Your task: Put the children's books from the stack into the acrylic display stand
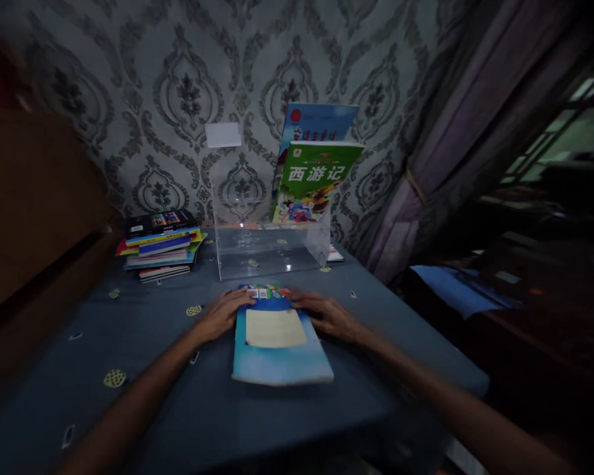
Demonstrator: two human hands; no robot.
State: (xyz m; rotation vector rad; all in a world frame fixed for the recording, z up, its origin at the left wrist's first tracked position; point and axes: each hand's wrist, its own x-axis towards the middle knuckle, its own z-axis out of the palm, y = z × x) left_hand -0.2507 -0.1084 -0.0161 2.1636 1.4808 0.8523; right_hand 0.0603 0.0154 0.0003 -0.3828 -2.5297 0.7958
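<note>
Flanking a blue book at frame centre, left hand and right hand lay flat against its far corners, fingers extended, gripping nothing. Book lay on the blue tablecloth, long axis toward the clear acrylic stand; hands equally near.

Two bare forearms come into view from the lower edge, with no sleeves, cuffs or gloves showing anywhere along them. The left hand and the right hand are bare too: no ring, watch, bracelet or strap can be made out on fingers or wrists, though the dim light and slight blur hide fine detail. The forearms are slim, and the fingers are long and unadorned.
</note>
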